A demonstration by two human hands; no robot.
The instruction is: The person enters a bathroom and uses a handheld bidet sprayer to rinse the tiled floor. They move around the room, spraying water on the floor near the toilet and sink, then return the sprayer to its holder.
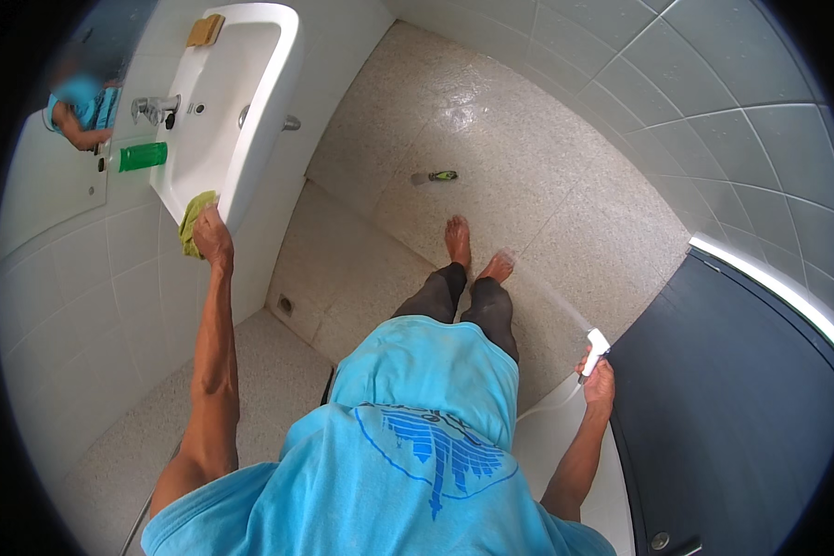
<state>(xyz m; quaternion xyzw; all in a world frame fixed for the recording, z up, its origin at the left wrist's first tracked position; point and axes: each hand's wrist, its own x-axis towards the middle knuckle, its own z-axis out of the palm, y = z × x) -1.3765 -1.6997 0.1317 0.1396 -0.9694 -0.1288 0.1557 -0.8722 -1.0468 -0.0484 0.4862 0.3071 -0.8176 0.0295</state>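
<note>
In my right hand, a white spray nozzle on a pale hose is gripped upright. Water shoots from it toward my bare feet on the wet floor. My left hand is closed on a yellow-green cloth, at the near end of the white sink. Beside that hand, a green bottle lies on its side at the sink's back edge. A chrome tap stands just beyond the bottle.
A brown block rests on the sink's far corner. On the speckled floor lies a small green-handled brush. A floor drain sits left of my legs. To the right is a dark door; a mirror hangs behind the sink.
</note>
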